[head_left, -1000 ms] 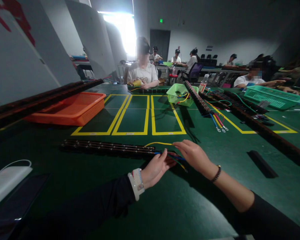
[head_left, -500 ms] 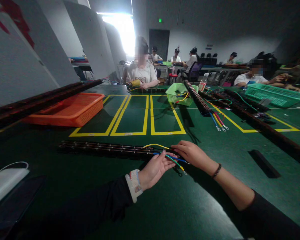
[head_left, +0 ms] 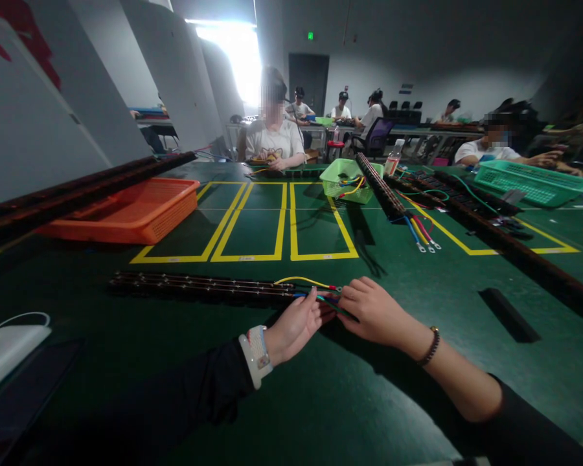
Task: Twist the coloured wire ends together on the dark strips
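Note:
A long black terminal strip lies across the green table in front of me. Coloured wires leave its right end: a yellow wire arcs above, and blue, green and red ones run between my hands. My left hand, with a white wristband, has its fingers pressed together on the wire bundle at the strip's end. My right hand, wearing a dark bead bracelet, is curled over the same wires just to the right, its fingertips meeting my left hand's.
An orange basket sits at the left, a green basket with wires farther back. Yellow tape rectangles mark the table. More black strips lie at the right. A white power bank is near left. Other people sit at tables behind.
My right hand has drawn back toward my left and closed over the wires; the loose wire ends that hung below my hands are now covered.

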Demonstrator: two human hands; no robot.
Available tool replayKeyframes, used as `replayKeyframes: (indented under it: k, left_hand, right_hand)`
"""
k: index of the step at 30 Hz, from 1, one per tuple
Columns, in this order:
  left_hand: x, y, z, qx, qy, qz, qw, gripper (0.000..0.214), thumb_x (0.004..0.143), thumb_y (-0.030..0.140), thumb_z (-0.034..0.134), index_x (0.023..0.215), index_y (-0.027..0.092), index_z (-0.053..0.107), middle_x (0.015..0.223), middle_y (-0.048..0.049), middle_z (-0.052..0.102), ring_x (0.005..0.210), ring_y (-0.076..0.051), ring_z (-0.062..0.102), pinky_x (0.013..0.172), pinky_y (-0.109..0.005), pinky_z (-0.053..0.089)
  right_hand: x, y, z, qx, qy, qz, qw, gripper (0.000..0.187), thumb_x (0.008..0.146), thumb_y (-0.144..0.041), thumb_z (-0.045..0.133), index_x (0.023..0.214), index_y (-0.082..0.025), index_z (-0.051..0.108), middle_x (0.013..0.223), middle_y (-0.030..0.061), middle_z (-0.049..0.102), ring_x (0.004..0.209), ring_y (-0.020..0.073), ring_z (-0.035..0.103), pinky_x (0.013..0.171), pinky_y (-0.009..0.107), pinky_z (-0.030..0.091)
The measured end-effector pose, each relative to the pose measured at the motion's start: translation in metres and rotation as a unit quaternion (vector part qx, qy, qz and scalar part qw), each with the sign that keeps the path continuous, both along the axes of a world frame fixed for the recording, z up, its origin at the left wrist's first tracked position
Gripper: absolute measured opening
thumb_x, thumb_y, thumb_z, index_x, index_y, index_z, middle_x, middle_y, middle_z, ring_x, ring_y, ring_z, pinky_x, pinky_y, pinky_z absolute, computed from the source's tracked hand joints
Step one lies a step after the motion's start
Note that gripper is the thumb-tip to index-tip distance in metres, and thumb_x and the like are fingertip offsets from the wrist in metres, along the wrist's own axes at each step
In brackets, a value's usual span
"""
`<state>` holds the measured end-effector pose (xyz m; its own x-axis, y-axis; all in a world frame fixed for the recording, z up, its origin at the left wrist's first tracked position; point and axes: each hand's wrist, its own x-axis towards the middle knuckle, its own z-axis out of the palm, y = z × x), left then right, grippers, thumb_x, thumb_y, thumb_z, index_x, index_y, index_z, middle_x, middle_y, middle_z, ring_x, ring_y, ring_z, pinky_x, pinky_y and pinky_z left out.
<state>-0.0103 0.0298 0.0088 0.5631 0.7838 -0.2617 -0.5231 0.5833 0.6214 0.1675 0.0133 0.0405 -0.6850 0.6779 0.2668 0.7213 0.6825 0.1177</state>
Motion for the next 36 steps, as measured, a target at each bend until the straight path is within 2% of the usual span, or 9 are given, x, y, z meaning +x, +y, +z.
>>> replayKeyframes:
  k: [3,7,11,18,23,25,27,31,36]
  left_hand:
    - [0.0,-0.001,0.003,0.003,0.001,-0.009,1.0,0.032,0.091,0.035,0.043,0.097,0.009,0.059,0.102,-0.0145,0.064,0.098,-0.019,0.06,0.097,-0.037,0.04]
    - [-0.001,-0.002,0.005,0.015,0.019,-0.022,0.999,0.029,0.09,0.033,0.045,0.095,0.009,0.059,0.099,-0.014,0.065,0.093,-0.019,0.062,0.095,-0.039,0.041]
    - [-0.003,-0.001,0.0,0.036,0.027,-0.046,0.998,0.032,0.092,0.034,0.041,0.086,0.008,0.059,0.092,-0.0158,0.066,0.086,-0.021,0.064,0.091,-0.041,0.043]
    - [-0.006,0.001,-0.004,0.023,0.03,-0.065,0.997,0.032,0.092,0.031,0.039,0.081,0.008,0.059,0.086,-0.0162,0.068,0.078,-0.021,0.066,0.08,-0.035,0.048]
    - [-0.006,0.0,0.0,0.021,0.044,-0.064,0.997,0.032,0.092,0.03,0.039,0.08,0.008,0.059,0.082,-0.0156,0.068,0.076,-0.02,0.066,0.077,-0.033,0.049]
    - [-0.006,0.0,0.001,0.018,0.043,-0.063,0.997,0.033,0.092,0.031,0.04,0.079,0.008,0.06,0.08,-0.0143,0.068,0.074,-0.019,0.065,0.077,-0.033,0.049]
    - [-0.006,0.0,0.002,0.01,0.048,-0.057,0.997,0.032,0.091,0.032,0.041,0.079,0.009,0.06,0.077,-0.012,0.067,0.072,-0.018,0.065,0.076,-0.032,0.049]
    - [-0.005,-0.002,0.004,-0.003,0.055,-0.045,0.997,0.034,0.092,0.035,0.041,0.078,0.01,0.059,0.071,-0.008,0.065,0.068,-0.015,0.063,0.073,-0.029,0.05]
    - [-0.004,-0.001,0.003,-0.002,0.034,-0.042,0.999,0.036,0.092,0.036,0.04,0.079,0.01,0.06,0.077,-0.0102,0.066,0.075,-0.016,0.063,0.081,-0.032,0.048]
  right_hand:
    - [0.006,0.002,-0.001,-0.004,0.08,-0.038,0.996,0.017,0.087,-0.024,0.05,0.081,-0.015,0.063,0.073,0.0049,0.06,0.071,0.0162,0.05,0.068,0.029,0.037]
    - [0.013,0.006,-0.004,0.028,0.157,-0.073,0.985,0.023,0.093,-0.022,0.044,0.101,-0.014,0.063,0.08,0.0068,0.064,0.073,0.0159,0.056,0.072,0.029,0.042]
    - [0.016,0.01,-0.008,0.022,0.109,-0.083,0.99,0.023,0.092,-0.018,0.044,0.104,-0.015,0.064,0.077,0.0067,0.064,0.072,0.0165,0.057,0.07,0.029,0.043]
    - [0.01,0.011,-0.014,-0.08,-0.03,-0.059,0.995,0.018,0.086,-0.013,0.055,0.101,-0.017,0.064,0.071,0.0034,0.063,0.064,0.0146,0.057,0.062,0.026,0.039]
    - [0.013,0.011,-0.01,-0.064,0.027,-0.051,0.996,0.019,0.092,-0.02,0.047,0.098,-0.017,0.065,0.073,0.0051,0.062,0.069,0.0148,0.056,0.065,0.026,0.04]
    - [0.016,0.009,-0.004,-0.022,0.099,-0.029,0.994,0.027,0.095,-0.026,0.041,0.105,-0.016,0.064,0.08,0.0075,0.062,0.075,0.0159,0.056,0.068,0.028,0.041]
    - [0.017,0.005,0.002,0.011,0.151,0.035,0.988,0.036,0.096,-0.035,0.036,0.109,-0.014,0.062,0.082,0.0088,0.062,0.075,0.0167,0.055,0.069,0.03,0.041]
    - [0.012,-0.007,0.007,0.037,0.116,0.171,0.978,0.046,0.091,-0.051,0.04,0.109,-0.013,0.061,0.073,0.006,0.06,0.066,0.0162,0.052,0.062,0.031,0.039]
    - [0.007,-0.009,0.001,0.05,0.041,0.141,0.988,0.027,0.093,-0.02,0.04,0.113,-0.017,0.059,0.071,0.0031,0.059,0.065,0.0139,0.051,0.064,0.029,0.04]
